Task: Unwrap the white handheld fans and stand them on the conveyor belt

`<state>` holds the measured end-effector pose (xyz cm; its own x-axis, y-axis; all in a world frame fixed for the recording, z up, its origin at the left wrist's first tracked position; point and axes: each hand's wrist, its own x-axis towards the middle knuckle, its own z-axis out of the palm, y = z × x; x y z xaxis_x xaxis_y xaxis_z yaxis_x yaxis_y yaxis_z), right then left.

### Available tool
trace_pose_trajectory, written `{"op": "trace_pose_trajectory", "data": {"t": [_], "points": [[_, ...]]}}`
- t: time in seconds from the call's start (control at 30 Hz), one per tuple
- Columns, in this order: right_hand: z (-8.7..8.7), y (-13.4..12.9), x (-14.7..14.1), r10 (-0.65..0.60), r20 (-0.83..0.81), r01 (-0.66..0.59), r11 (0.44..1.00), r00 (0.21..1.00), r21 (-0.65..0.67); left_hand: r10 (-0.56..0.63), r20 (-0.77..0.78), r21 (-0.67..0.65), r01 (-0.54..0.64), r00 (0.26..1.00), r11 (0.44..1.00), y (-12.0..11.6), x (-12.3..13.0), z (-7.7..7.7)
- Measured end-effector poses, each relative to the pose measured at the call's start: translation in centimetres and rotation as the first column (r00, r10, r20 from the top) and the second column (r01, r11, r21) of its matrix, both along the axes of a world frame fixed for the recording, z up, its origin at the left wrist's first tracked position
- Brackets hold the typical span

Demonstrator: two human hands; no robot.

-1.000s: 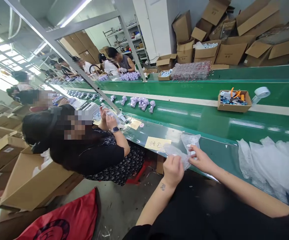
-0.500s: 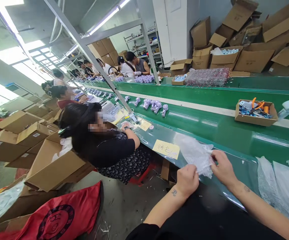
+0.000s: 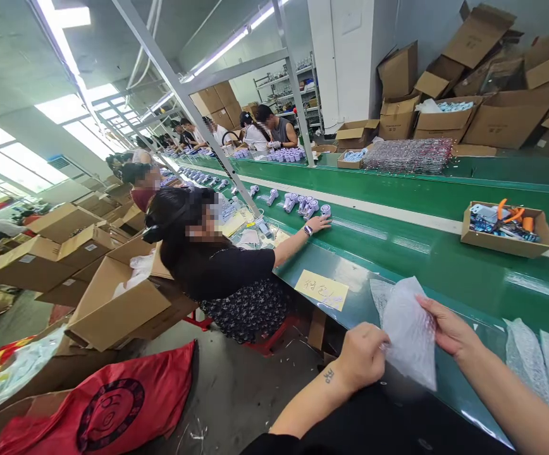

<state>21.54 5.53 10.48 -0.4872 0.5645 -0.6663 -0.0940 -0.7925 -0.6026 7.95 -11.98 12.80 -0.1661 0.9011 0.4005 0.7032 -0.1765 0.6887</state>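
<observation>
A translucent white plastic bag [image 3: 410,332] is stretched between my two hands above the near edge of the green table. My left hand [image 3: 363,354] pinches its left edge, fingers curled. On the bag's right side, my right hand [image 3: 450,328] grips it between thumb and fingers. Just left of the bag, a yellow paper with handwriting [image 3: 322,289] lies on the table surface. More translucent bags [image 3: 525,357] lie at the right, partly behind my right forearm.
A seated person [image 3: 222,265] at the left reaches to the purple-white devices [image 3: 307,205] on the green belt [image 3: 398,227]. A carton of tools [image 3: 506,243] stands at the right. A metal post [image 3: 227,164] slants over the table; cardboard boxes [image 3: 117,303] and a red bag [image 3: 108,404] are at left.
The crumpled bag is now turned upright and more spread out, shifted right with my hands. The seated person's arm has stretched out to the devices. The view has shifted slightly.
</observation>
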Motion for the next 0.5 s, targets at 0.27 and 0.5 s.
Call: {"op": "trace_pose_trajectory", "data": {"t": [0.27,0.5], "points": [[-0.02,1.24,0.78,0.028,0.083,-0.025,0.999,0.996,-0.034,0.116,0.118,-0.097,-0.105,0.986,0.99,-0.28,-0.78,-0.01],[-0.12,1.05,1.14,-0.065,0.021,0.064,0.996,0.998,0.068,0.122,0.012,-0.049,-0.121,0.992,0.991,-0.71,-1.12,0.04]]}}
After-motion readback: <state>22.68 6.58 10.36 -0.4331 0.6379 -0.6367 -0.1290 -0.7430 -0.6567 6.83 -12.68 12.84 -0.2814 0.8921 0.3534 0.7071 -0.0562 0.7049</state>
